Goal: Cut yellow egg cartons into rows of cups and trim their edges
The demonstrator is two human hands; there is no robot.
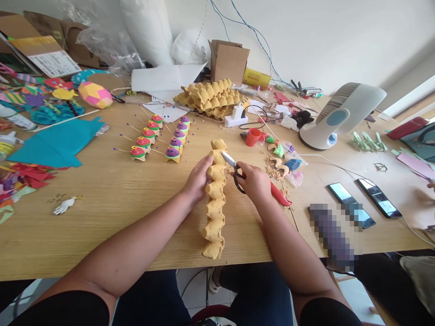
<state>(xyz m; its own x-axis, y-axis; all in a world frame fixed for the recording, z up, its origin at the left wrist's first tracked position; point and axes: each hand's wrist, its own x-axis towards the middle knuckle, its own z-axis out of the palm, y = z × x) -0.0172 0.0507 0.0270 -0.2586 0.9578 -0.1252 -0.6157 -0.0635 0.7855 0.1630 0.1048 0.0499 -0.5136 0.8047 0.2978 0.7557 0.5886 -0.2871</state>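
Note:
A long yellow egg carton strip (215, 208) with several cups in a row stretches away from me over the table (112, 235). My left hand (199, 178) grips its left side near the far end. In my right hand (254, 181) is a pair of scissors (229, 159) with dark handles. The blades lie at the strip's right edge, by the second cup from the far end; whether they have cut into it I cannot tell. Beyond my left hand stand two rows of painted egg-cup caterpillars, one red and green (143, 141), one purple (176, 141).
More egg cartons (210, 97) are stacked at the back, beside a white power strip (236, 117). A white fan (340, 115), a red cup (253, 136) and coloured clay (292, 164) are to the right. Phones (379, 198) lie near another person's hand (430, 199). Blue felt (61, 142) lies left.

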